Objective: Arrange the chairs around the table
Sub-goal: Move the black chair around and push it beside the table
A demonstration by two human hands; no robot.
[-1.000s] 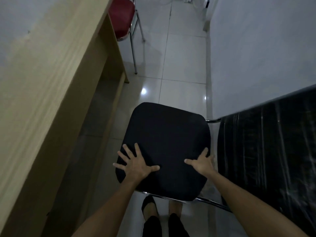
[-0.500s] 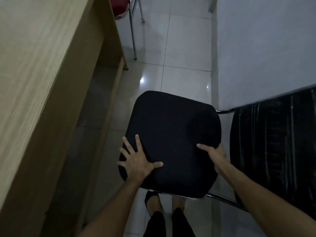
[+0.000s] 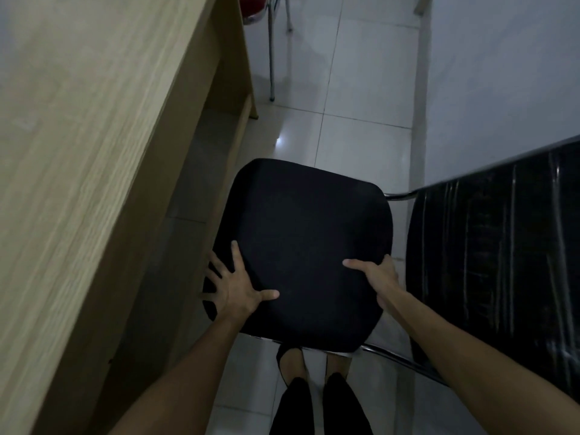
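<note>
Left hand (image 3: pixel 237 288) lies flat on the black chair seat (image 3: pixel 301 243), palm down, fingers spread over the seat's 8 o'clock corner, thumb pointing toward 3 o'clock; grip released, just pressing, nothing clenched. Right hand (image 3: pixel 378 276) is at the seat's 4 o'clock edge, thumb on top, remaining fingers curled over the side and out of sight; grip grasping the seat edge. Both forearms come in from the bottom, bare.

The seat sits at frame centre over the tiled floor (image 3: pixel 354 83), just beside the wooden bench (image 3: pixel 81 146), which fills the 9 to 11 o'clock side. The black backrest (image 3: pixel 499 262), glossy with streaks, is at 3 o'clock and cut off by the right frame edge. A chrome frame tube (image 3: pixel 398 196) shows between seat and backrest; chair legs are mostly hidden under the seat. A red chair (image 3: pixel 254 7) at 12 o'clock is cut off by the top edge, only a sliver of its seat and thin metal legs visible. The person's feet (image 3: pixel 295 365) and dark trousers peek out below the seat at 6 o'clock. Lighting is dim, detail is soft.

Versus half a second ago: the right hand has slid further around the seat edge, fingers wrapped lower; the left hand has shifted slightly toward the corner. The seat sits closer to the bench side, and less of the red chair shows.
</note>
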